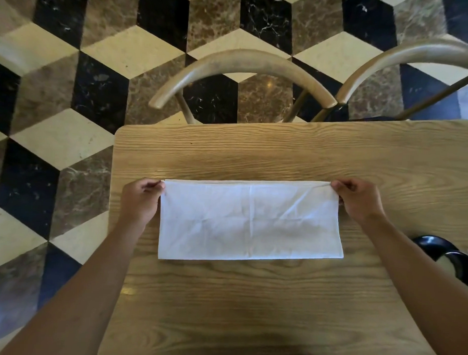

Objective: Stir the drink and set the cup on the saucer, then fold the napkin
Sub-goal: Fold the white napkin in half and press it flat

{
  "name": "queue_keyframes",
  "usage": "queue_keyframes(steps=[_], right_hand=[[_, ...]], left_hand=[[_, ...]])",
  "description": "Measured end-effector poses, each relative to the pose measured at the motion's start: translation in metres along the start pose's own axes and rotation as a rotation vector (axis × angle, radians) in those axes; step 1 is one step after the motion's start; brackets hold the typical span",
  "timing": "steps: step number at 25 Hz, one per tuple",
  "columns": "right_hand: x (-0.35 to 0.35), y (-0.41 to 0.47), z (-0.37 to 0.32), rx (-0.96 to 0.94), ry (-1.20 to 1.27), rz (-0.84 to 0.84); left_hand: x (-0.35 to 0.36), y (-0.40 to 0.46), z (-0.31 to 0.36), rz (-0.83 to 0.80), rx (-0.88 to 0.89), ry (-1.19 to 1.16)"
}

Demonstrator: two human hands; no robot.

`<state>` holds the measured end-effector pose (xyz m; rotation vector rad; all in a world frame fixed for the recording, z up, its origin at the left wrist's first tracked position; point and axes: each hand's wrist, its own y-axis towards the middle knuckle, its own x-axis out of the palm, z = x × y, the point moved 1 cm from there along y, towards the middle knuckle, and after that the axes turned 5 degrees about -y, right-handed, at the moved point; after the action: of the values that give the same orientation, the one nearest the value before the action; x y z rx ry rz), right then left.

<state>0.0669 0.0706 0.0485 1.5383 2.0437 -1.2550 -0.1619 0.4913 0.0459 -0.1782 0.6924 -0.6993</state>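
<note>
Lying flat on the bench (250, 297), the white napkin (250, 220) spans between both hands. Left hand (140, 200) pinches its far left corner; right hand (359, 201) pinches its far right corner. Two chairs (242, 63) stand beyond.

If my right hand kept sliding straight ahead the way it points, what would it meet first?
Probably nothing: beyond the right hand, which pinches the white cloth napkin, only bare light wooden table shows up to its far edge.
</note>
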Motion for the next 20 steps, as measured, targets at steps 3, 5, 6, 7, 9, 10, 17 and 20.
queue_keyframes(steps=[3, 5, 6, 7, 9, 10, 17, 20], right_hand=[[0.003, 0.003, -0.002, -0.021, -0.078, 0.023], [0.003, 0.002, -0.007, -0.023, -0.134, 0.042], [0.004, 0.001, -0.01, -0.023, -0.143, 0.05], [0.005, 0.001, -0.012, -0.017, -0.145, 0.059], [0.007, -0.002, -0.014, -0.001, -0.149, 0.089], [0.007, -0.002, -0.014, 0.005, -0.15, 0.1], [0.01, -0.004, -0.015, 0.016, -0.131, 0.132], [0.013, -0.007, -0.018, 0.036, -0.11, 0.155]], left_hand=[[-0.001, 0.006, -0.004, -0.008, 0.039, 0.068], [-0.001, 0.008, -0.003, -0.013, 0.048, 0.106], [0.0, 0.008, -0.003, -0.015, 0.047, 0.115], [0.0, 0.009, -0.002, -0.014, 0.044, 0.12], [0.002, 0.01, -0.002, 0.001, 0.039, 0.13], [0.003, 0.011, -0.002, 0.011, 0.039, 0.137], [0.009, 0.01, 0.002, 0.066, 0.023, 0.192], [0.013, 0.009, 0.007, 0.095, 0.009, 0.208]])
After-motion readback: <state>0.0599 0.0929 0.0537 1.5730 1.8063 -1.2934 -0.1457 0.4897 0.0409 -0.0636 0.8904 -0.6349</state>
